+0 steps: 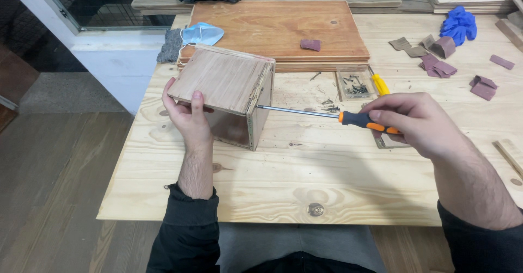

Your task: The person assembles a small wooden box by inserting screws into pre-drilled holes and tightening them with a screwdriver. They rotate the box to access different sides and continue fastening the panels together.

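Observation:
A small wooden box (223, 80) lies on its side on the pale wooden table (305, 169), its lid panel tilted up. My left hand (186, 112) grips the box at its left side, thumb on the top panel. My right hand (419, 123) holds a screwdriver (357, 119) with an orange and black handle. Its metal shaft runs left, and the tip touches the right edge of the box near a small hinge. Loose screws (329, 107) lie under the shaft.
A clear tray of screws (355, 83) and a yellow-handled tool (379, 83) lie behind the screwdriver. A brown board (272, 28) with a sandpaper piece, a blue face mask (201, 33), blue gloves (458, 22) and sandpaper scraps (436, 60) sit farther back.

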